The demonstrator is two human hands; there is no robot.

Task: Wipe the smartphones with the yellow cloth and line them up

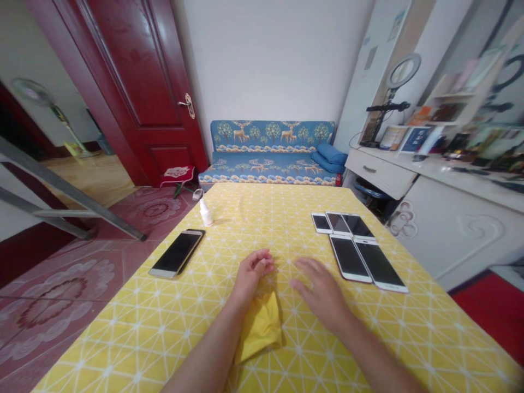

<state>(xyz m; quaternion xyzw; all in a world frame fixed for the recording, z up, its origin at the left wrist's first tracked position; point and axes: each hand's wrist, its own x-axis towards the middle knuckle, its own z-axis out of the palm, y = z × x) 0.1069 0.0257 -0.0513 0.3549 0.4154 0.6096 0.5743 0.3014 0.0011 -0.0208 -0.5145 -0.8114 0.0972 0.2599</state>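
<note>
Above the middle of the yellow patterned tablecloth, my left hand (251, 273) has its fingers curled in towards the thumb, and nothing shows in them. Just below it, partly covered by my left forearm, lies a folded yellow cloth (264, 325). My right hand (321, 289) is slightly blurred, its thumb and fingers apart and nothing held. To its right lie several phones in two rows, with a white-framed phone (350, 259) nearest. A single gold-edged phone (177, 254) rests at the left, screen up. Behind that phone stands a white spray bottle (206, 213).
Beyond the table (278, 199) is a blue sofa (272, 144) with deer patterns. A red door (135, 65) and a metal ladder (69, 185) are on the left. At right, a white dresser (462, 218) holds a ring light (395, 76) and bottles.
</note>
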